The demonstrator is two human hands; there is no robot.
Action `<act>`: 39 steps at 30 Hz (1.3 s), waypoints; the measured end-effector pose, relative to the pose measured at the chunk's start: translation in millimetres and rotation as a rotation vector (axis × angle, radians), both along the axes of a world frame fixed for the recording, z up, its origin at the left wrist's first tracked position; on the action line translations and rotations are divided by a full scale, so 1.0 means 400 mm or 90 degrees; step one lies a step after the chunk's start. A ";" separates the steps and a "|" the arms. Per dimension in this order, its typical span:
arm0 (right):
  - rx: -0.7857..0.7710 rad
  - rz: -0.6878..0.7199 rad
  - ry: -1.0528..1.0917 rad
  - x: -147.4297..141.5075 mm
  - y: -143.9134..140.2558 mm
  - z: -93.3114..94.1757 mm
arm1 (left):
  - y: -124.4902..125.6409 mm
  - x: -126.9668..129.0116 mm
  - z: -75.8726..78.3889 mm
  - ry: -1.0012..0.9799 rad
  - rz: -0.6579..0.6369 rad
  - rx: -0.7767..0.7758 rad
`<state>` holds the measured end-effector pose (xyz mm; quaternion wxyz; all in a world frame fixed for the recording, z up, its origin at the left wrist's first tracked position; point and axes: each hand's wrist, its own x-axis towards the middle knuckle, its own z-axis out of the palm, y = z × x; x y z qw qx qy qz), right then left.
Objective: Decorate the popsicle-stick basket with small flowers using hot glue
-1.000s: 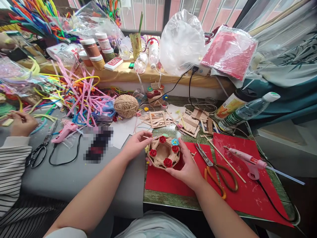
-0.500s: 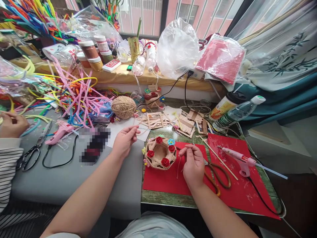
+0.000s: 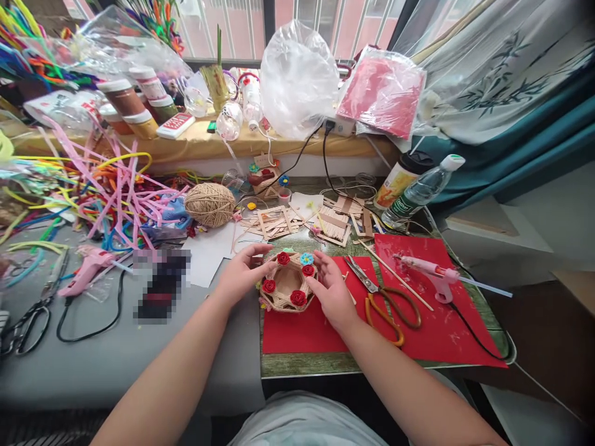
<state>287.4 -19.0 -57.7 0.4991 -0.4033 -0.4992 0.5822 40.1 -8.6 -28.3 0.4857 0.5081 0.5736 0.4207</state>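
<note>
A small eight-sided basket (image 3: 289, 282) wrapped in twine sits on red paper in front of me. Red rolled roses (image 3: 297, 298) and a blue flower (image 3: 306, 259) decorate its rim. My left hand (image 3: 242, 274) curls around the left side, thumb on the rim. On the opposite side my right hand (image 3: 332, 292) clasps the basket, its thumb near a rose. Both hands are closed on it, with some fingertips hidden behind. Brown-handled scissors (image 3: 393, 306) lie partly opened, just right of my right hand.
A pink glue gun (image 3: 434, 277) and a thin wooden stick (image 3: 397, 275) lie on red paper (image 3: 320, 337) at right. Behind are a twine ball (image 3: 210, 204), craft-stick pieces (image 3: 334, 223) and a water bottle (image 3: 421, 192). Another glue gun (image 3: 86, 269) and black-handled scissors (image 3: 35, 325) lie left.
My hands, earlier pinched and apart from the basket with a thin strand at the right one, have come in onto its sides. The view has turned right; another person's hand has left it.
</note>
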 end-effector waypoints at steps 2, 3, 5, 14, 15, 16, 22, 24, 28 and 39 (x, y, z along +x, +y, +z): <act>-0.041 0.020 0.029 -0.003 0.006 0.003 | 0.001 0.002 0.000 0.040 -0.003 -0.013; -0.052 0.029 0.037 -0.003 0.009 0.006 | 0.002 0.000 0.000 0.048 -0.001 -0.015; -0.065 0.047 0.046 -0.001 0.014 0.009 | 0.007 -0.004 -0.002 0.035 -0.004 -0.023; -0.042 0.104 0.007 0.014 0.030 0.021 | 0.026 -0.027 0.014 0.098 -0.028 -0.036; -0.041 0.108 0.007 0.014 0.032 0.021 | 0.025 -0.026 0.016 0.110 -0.028 -0.031; -0.039 0.107 0.011 0.012 0.032 0.020 | 0.024 -0.025 0.017 0.113 -0.028 -0.030; 0.014 0.051 0.018 0.005 0.013 0.003 | 0.008 -0.010 0.037 0.126 0.012 0.009; 0.055 0.004 -0.009 0.012 0.001 0.008 | -0.016 -0.013 0.056 0.153 0.042 0.054; 0.110 -0.100 -0.040 0.035 -0.014 0.032 | -0.122 -0.030 0.077 0.105 0.146 0.136; 0.050 -0.151 0.018 0.031 -0.014 0.028 | -0.320 -0.013 -0.003 0.152 0.197 0.112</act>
